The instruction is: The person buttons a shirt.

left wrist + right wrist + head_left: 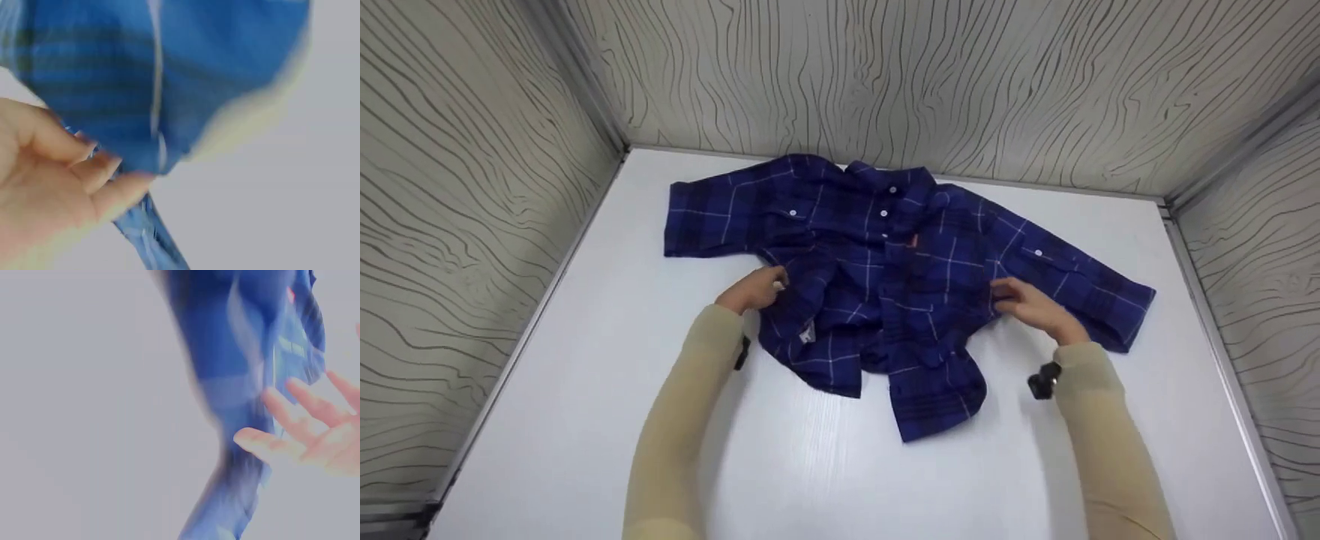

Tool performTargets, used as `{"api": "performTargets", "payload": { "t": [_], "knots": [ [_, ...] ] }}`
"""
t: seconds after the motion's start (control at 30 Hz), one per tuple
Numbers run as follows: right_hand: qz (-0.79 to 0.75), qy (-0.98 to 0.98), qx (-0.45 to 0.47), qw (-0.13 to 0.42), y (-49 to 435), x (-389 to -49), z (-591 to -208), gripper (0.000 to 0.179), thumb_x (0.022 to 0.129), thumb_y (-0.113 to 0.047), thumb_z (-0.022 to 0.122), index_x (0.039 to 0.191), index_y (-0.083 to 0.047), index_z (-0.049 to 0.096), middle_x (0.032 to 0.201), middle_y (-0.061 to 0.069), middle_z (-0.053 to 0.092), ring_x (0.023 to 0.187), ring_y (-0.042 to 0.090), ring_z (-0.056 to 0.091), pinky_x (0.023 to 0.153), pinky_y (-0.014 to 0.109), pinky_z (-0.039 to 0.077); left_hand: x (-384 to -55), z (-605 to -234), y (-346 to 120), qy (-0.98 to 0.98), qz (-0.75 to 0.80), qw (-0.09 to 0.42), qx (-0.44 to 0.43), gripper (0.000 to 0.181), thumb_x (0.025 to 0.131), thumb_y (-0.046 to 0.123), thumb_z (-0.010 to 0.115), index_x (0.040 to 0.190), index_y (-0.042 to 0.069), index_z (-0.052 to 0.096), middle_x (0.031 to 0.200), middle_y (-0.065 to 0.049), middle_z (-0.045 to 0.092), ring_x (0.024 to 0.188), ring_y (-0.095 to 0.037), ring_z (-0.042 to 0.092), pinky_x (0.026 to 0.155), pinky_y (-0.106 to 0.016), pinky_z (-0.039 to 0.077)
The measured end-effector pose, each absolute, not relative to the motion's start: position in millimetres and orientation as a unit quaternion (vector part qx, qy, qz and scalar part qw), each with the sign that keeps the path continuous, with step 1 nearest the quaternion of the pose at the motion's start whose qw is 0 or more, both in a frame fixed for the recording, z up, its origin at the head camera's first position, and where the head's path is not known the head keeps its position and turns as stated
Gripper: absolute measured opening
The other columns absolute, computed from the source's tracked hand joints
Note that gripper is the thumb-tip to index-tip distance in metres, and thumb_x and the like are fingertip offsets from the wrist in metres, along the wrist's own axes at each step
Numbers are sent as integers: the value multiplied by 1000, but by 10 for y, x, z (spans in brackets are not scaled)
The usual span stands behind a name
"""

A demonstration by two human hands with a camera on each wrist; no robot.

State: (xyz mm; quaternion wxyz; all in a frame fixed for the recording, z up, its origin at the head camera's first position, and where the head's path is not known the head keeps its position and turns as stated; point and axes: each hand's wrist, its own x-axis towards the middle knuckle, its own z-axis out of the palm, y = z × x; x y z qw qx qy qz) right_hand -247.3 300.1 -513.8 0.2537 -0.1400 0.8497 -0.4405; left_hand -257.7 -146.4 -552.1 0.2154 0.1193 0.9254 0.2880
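A dark blue plaid shirt [930, 262] with white buttons lies on the white table, collar toward the back wall and both sleeves spread out. Its lower part is bunched, and the front is parted near the hem. My left hand [754, 291] pinches the shirt's side below the left-hand sleeve; in the left wrist view the thumb and fingers [121, 194] meet at the cloth's edge. At the opposite side, my right hand [1031, 306] reaches to the shirt's edge under the other sleeve. Its fingers [306, 402] are spread and extended beside the blurred cloth [225, 343].
Wood-grain patterned panels [855, 82] stand behind the table [825, 480] and on both sides. A pale label [808, 332] shows inside the shirt's opening. Small black devices [1044, 381] sit at the wrists over beige sleeves.
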Motion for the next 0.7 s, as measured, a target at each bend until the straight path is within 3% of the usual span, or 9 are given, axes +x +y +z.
{"api": "performTargets", "payload": {
  "t": [0.1,0.27,0.37,0.5,0.6,0.7],
  "knots": [
    [-350,879,-225,233,3142,-2167,-5152,42,77,5,54,116,14,41,110,36,46,99,46,48,81,51,41,-2126,-5059,-1509,936,212,247,136,42,74,-13,49,114,-4,47,119,-23,47,114,-35,41,94,-42,32],
    [-256,898,-293,204,3078,-1741,-5374,69,64,1,70,124,6,37,113,30,47,96,42,50,80,50,40,-1943,-5328,-1553,956,134,219,141,58,73,4,65,125,2,40,121,-20,43,113,-36,39,88,-55,33],
    [-195,915,-319,150,2916,-1605,-5475,67,61,2,71,121,4,41,110,23,48,96,39,49,79,49,40,-1879,-5405,-1524,960,141,192,147,38,79,4,59,115,-2,47,109,-19,49,104,-35,46,82,-53,38],
    [-119,933,-335,61,2732,-1593,-5561,41,65,9,62,104,0,54,100,19,50,91,36,50,72,48,44,-1872,-5403,-1478,939,264,176,135,17,84,1,48,100,-6,47,95,-18,53,91,-31,51,79,-45,41],
    [-170,934,-314,24,2653,-1648,-5539,33,68,15,54,98,3,56,100,22,51,93,39,50,76,49,42,-1866,-5325,-1444,883,430,181,55,15,84,1,41,98,-3,41,93,-15,51,84,-24,49,76,-37,41],
    [-295,921,-253,-20,2649,-1685,-5399,32,73,18,45,103,13,52,103,29,52,98,43,49,84,49,38,-1819,-5204,-1422,762,613,199,-66,20,84,2,36,103,-1,38,90,-10,47,74,-17,47,67,-30,42]
  ]
}}
